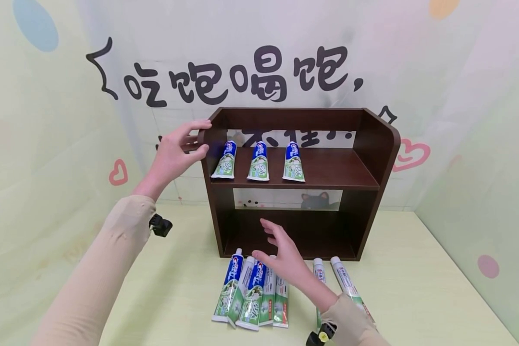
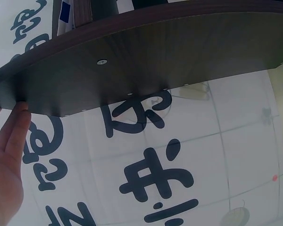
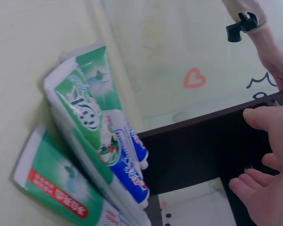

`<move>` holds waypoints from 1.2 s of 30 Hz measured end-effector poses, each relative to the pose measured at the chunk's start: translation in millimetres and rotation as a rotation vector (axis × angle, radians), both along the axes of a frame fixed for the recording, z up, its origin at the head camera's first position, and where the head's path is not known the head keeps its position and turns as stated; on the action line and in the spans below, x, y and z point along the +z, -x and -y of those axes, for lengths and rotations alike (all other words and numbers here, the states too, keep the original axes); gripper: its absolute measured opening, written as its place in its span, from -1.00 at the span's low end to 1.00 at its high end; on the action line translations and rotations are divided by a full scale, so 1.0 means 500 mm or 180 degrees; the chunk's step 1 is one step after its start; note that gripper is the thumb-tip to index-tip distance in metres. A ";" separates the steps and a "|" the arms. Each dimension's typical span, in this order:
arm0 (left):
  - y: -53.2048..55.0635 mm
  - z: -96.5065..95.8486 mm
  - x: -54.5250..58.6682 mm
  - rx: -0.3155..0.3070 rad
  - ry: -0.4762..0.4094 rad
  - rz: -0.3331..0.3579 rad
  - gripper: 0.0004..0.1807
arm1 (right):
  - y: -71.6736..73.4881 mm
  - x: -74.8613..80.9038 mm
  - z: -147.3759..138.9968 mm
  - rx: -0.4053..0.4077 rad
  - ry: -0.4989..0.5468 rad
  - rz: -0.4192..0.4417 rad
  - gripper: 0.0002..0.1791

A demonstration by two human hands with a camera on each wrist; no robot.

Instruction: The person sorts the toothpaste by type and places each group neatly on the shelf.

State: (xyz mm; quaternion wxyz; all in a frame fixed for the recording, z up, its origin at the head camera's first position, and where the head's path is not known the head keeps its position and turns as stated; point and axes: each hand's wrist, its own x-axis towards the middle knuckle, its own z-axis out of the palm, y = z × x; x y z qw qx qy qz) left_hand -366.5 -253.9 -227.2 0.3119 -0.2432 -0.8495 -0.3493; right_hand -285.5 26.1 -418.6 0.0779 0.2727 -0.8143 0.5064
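A dark brown two-tier shelf (image 1: 333, 168) stands on the table. My left hand (image 1: 177, 149) holds the upper front edge of its left side panel, and in the left wrist view two fingers (image 2: 16, 127) touch the panel's outer face. Three toothpaste tubes, the middle one (image 1: 258, 162) among them, lie in a row on the upper tier, caps toward the back. My right hand (image 1: 287, 257) hovers empty before the lower tier, fingers spread and slightly bent. Below it, several green, blue and white toothpaste tubes (image 1: 252, 300) lie side by side, partly overlapping.
Two more toothpaste tubes, one of them slanted (image 1: 347, 281), lie right of the group, partly behind my right forearm. The table (image 1: 432, 288) meets a printed cloth backdrop (image 1: 393, 62) behind the shelf and cloth walls at both sides.
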 end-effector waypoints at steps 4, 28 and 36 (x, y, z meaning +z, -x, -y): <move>-0.001 -0.001 0.001 -0.0003 -0.0002 0.0008 -0.47 | -0.004 -0.018 0.001 0.0007 -0.0057 0.0008 -0.18; -0.002 -0.004 0.003 -0.0092 -0.0039 -0.0057 -0.47 | -0.022 -0.100 0.008 0.0335 -0.0510 0.0565 0.01; -0.003 -0.003 0.002 -0.0037 -0.0031 0.0009 -0.47 | -0.022 -0.116 0.008 0.0494 -0.0568 0.0699 0.00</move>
